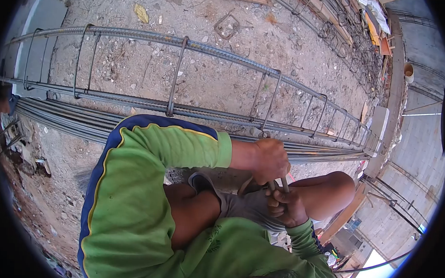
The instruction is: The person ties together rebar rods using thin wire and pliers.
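Observation:
My left hand [271,160], reaching in from the left in a green sleeve, is closed over the upper end of a tool with two pale, bar-like handles [284,183]. My right hand [286,207] closes its fingers round the lower part of these handles, just below. The tool's working end is hidden, so its kind does not show. Both hands are between my bent knees, just on the near side of a long rebar cage [220,53] with square stirrups [177,76]. Beside the cage lies a bundle of straight steel bars [81,118].
Pale blocks stand under the cage at the left [42,34] and right [378,126]. A loose bent stirrup [227,25] lies on the rubble-strewn ground. Wire loops, boards and more rebar [333,42] crowd the upper right. A bucket [408,73] stands beyond a ledge.

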